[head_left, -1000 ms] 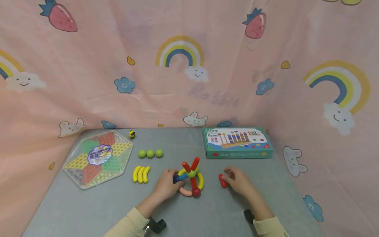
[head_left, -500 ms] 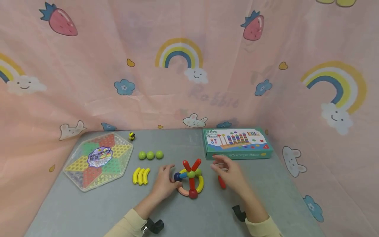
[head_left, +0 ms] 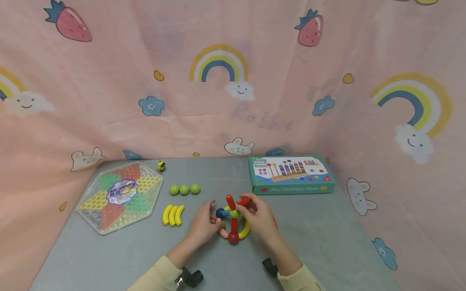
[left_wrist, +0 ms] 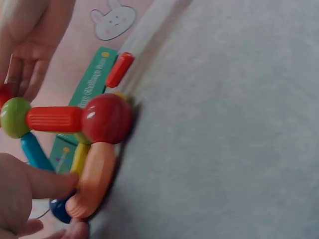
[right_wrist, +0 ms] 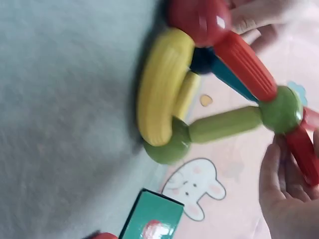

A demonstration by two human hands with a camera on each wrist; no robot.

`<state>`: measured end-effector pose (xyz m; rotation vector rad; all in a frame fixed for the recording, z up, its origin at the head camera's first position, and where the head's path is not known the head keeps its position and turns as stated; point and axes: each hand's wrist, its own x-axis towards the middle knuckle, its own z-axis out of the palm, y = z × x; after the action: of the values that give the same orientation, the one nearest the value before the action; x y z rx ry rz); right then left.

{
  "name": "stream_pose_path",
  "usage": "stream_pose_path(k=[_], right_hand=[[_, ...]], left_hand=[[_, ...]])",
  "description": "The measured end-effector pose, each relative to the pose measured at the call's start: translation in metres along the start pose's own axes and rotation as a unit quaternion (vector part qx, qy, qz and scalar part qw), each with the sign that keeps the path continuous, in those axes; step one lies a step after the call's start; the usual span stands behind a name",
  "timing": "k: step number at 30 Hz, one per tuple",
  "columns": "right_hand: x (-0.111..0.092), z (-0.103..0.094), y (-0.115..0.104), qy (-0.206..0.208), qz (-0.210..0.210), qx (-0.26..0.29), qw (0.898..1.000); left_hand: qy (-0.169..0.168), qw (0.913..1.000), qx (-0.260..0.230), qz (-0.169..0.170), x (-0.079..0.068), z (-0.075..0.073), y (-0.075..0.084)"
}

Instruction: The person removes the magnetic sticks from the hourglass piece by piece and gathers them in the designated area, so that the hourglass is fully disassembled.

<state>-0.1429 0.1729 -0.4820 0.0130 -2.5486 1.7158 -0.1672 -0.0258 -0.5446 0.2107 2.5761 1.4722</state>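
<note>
A toy frame of magnetic balls and rods stands in the middle of the table. A dark red ball (head_left: 233, 238), yellow and salmon curved rods and a blue ball (head_left: 220, 213) form its base. Straight rods slope up to a green ball (right_wrist: 283, 110), from which two red rods stick out at the top. My left hand (head_left: 204, 224) pinches the salmon curved rod (left_wrist: 94, 174) by the blue ball, thumb above. My right hand (head_left: 260, 218) holds one upper red rod (right_wrist: 301, 154) between thumb and fingers. Behind that hand lies a loose red rod (left_wrist: 119, 69), mostly hidden in the head view.
Three green balls (head_left: 184, 190) and three yellow curved rods (head_left: 173, 215) lie in rows to the left. Further left is a hexagonal board game (head_left: 109, 218), with a small bee figure (head_left: 161, 165) behind it. A green Ring Challenge Game box (head_left: 294, 189) lies at the back right.
My right hand has left the loose red rod and moved left to grip the frame's upper right red rod. The frame has turned slightly; my left hand stays beside it.
</note>
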Motion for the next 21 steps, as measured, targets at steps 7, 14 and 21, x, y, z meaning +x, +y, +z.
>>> stream_pose_path(k=[7, 14, 21], right_hand=[[0.0, 0.006, 0.0, 0.023, 0.01, 0.012, 1.0], [0.005, 0.006, -0.002, 0.018, 0.034, -0.017, 0.999], [0.011, 0.002, 0.008, 0.024, 0.079, -0.005, 0.997]], left_hand=[[-0.001, 0.9999, 0.005, 0.01, -0.001, 0.003, 0.0], [-0.001, 0.9996, 0.024, 0.015, -0.003, 0.002, 0.006], [0.018, 0.9995, 0.027, 0.002, -0.005, 0.002, 0.007]])
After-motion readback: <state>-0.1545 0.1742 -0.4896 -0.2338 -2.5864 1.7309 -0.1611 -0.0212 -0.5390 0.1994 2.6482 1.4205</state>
